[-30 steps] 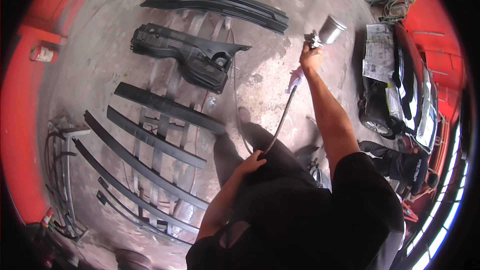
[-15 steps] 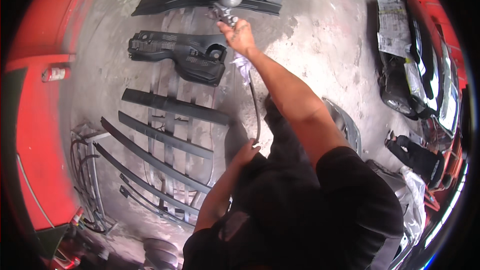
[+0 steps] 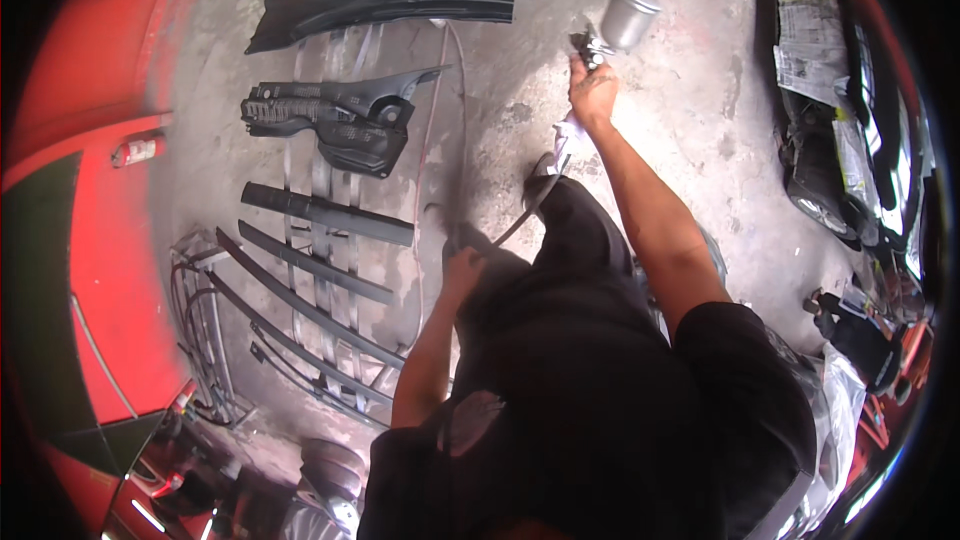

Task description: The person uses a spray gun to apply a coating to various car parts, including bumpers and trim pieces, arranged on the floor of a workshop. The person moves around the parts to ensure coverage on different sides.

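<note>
My right hand [image 3: 592, 95] is closed round the grip of a spray gun [image 3: 594, 50], held out ahead with its silver cup [image 3: 631, 16] on top, tilted to the right. A pale cloth [image 3: 563, 145] hangs below the grip where the hose joins. That dark hose [image 3: 528, 210] curves back toward my left hand [image 3: 466, 265], which is closed round it near my thigh. Left of the gun, black plastic trim parts lie across a metal rack: a long panel [image 3: 390, 2], a cowl piece with grilles [image 3: 335, 120] and several narrow strips [image 3: 325, 212].
A red car [image 3: 120, 260] stands along the left side, by a metal frame hung with hoses [image 3: 205, 340]. At the right is a dark car part-masked with newspaper [image 3: 810, 35]. A person in dark clothes [image 3: 865, 345] is low beside it. A thin red hose [image 3: 425, 160] crosses the floor.
My right hand has swung the spray gun right, away from above the trim parts, and the cup has tipped over to the right. My left hand has moved left and slightly up with the hose.
</note>
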Available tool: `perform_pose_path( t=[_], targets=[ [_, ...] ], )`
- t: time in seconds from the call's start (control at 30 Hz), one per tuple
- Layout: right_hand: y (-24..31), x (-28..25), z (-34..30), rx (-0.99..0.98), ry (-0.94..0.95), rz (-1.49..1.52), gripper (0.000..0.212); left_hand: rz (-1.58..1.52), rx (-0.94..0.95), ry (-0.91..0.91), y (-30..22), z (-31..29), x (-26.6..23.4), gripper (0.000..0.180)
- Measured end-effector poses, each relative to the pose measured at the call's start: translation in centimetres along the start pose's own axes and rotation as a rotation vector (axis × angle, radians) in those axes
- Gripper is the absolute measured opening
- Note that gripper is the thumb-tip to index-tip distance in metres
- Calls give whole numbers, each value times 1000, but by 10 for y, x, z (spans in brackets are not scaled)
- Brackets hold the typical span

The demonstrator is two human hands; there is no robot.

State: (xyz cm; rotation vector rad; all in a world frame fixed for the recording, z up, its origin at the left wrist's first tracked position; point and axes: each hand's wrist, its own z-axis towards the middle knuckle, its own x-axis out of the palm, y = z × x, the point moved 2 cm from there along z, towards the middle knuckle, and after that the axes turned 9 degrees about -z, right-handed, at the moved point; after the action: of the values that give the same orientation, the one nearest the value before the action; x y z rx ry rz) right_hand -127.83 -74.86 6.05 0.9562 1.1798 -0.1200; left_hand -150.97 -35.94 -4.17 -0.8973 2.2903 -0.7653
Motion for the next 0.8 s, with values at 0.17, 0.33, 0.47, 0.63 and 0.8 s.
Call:
perform_pose_path(
  t=[0.17,0.33,0.47,0.63,0.8],
  targets=[
    [-15,-6,26,-43,545,268,40,147,88,25,-58,11,3,29],
    [-7,-49,106,-107,678,269,41,95,231,90,-144,45,12,33],
    [-8,-59,195,-229,358,9,41,-126,55,189,-192,81,28,42],
    [3,-67,257,-314,423,-4,42,-120,-36,203,-186,141,40,42],
    [16,-65,289,-416,969,-79,34,70,10,155,-162,207,50,42]
  ],
)
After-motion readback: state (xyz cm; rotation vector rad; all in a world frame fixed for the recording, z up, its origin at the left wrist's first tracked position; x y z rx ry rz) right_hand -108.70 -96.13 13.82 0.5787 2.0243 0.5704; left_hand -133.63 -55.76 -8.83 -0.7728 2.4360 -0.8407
